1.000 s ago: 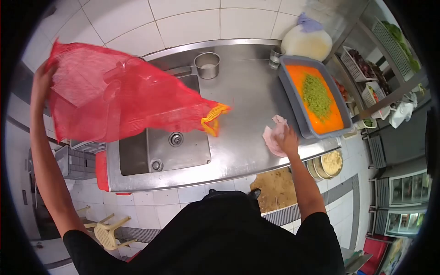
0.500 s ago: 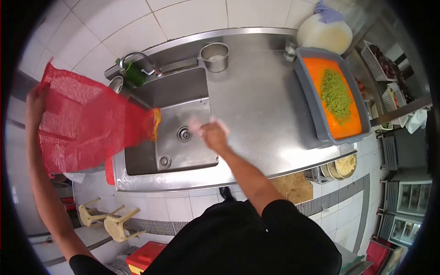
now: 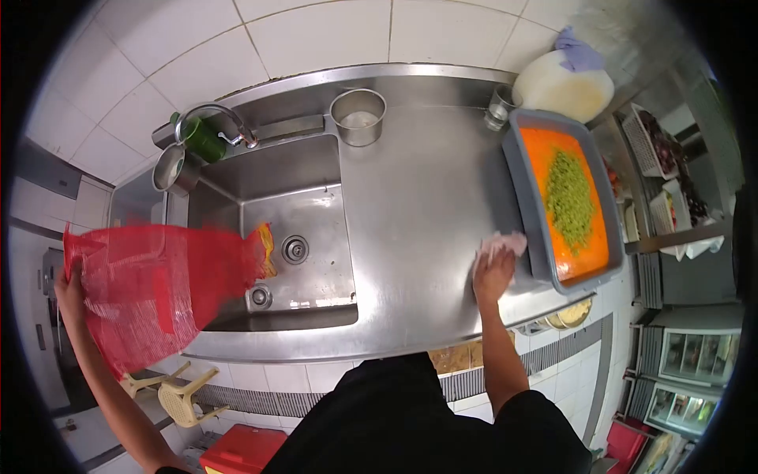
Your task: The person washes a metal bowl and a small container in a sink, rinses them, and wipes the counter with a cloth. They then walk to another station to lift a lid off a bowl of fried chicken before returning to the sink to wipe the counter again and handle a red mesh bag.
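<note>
The right hand lies with palm down on a pink cloth. Its fingers are bent over the cloth and press it to the steel counter, near the front edge. The cloth touches, or almost touches, the wall of a grey tub, which is orange inside and carries a heap of chopped green vegetable.

The left hand is held far out to the left and is closed on the edge of a red mesh sack. The sack looks empty. It hangs before the left front corner of the sink, with its yellow-orange end over the basin, near the drain.

Behind the sink stand a tap and a steel cup, and a glass stands beside the tub.

The counter between sink and tub looks bare and without visible dirt, so the wiping seems well advanced. The strip around the tub is probably what is left. The sack is not yet put down.
</note>
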`<state>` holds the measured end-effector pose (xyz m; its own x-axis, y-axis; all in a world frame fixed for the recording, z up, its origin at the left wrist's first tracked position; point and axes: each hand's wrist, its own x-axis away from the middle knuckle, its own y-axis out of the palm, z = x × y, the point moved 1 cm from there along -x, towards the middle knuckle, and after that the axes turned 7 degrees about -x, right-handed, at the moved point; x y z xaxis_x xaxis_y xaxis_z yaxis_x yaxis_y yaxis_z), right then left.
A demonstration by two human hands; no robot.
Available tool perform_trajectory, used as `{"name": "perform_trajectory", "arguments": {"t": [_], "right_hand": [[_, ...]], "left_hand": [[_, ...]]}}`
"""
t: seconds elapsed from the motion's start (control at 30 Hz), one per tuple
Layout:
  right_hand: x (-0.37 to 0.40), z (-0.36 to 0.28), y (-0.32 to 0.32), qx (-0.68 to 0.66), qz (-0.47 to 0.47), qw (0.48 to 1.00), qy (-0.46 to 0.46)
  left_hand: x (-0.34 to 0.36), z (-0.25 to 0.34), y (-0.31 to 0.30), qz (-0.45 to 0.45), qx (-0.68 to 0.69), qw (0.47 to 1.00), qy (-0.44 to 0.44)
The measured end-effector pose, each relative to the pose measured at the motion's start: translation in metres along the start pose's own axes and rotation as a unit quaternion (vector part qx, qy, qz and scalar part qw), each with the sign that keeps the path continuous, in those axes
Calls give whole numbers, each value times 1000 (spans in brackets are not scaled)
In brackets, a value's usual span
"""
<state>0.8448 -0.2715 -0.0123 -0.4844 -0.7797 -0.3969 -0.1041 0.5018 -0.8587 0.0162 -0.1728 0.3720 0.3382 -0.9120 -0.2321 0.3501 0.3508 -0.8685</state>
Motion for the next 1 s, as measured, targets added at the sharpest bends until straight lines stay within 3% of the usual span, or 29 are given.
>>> {"name": "perform_trajectory", "arguments": {"t": [0.2,0.3,0.43,0.6,0.7,0.77,0.87,0.93,0.97,1.0], "right_hand": [[-215,-92,139,-65,-13,993,-98],[-256,-181,171,-94,-96,989,-66],[-254,-257,186,-81,-87,992,-43],[-264,-273,208,-49,-76,996,-17],[-272,-245,213,-94,-67,989,-87],[-266,-232,214,-143,-75,966,-201],[-222,-230,185,-168,-109,939,-281],[-162,-246,158,-157,-114,954,-227],[-121,-261,155,-141,-96,957,-233],[-89,-279,146,-302,-175,910,-223]], "left_hand": [[21,37,21,-10,-4,999,-38],[35,85,41,-27,-1,998,-59],[37,106,52,-46,-46,996,-55],[39,132,77,-47,-43,995,-73],[41,128,78,-39,-50,997,-35],[38,127,74,-58,-108,992,-38],[31,133,69,-49,-58,995,-59],[20,128,66,-32,-52,997,-51],[16,132,70,-9,-106,994,19],[11,137,74,12,-159,983,89]]}}
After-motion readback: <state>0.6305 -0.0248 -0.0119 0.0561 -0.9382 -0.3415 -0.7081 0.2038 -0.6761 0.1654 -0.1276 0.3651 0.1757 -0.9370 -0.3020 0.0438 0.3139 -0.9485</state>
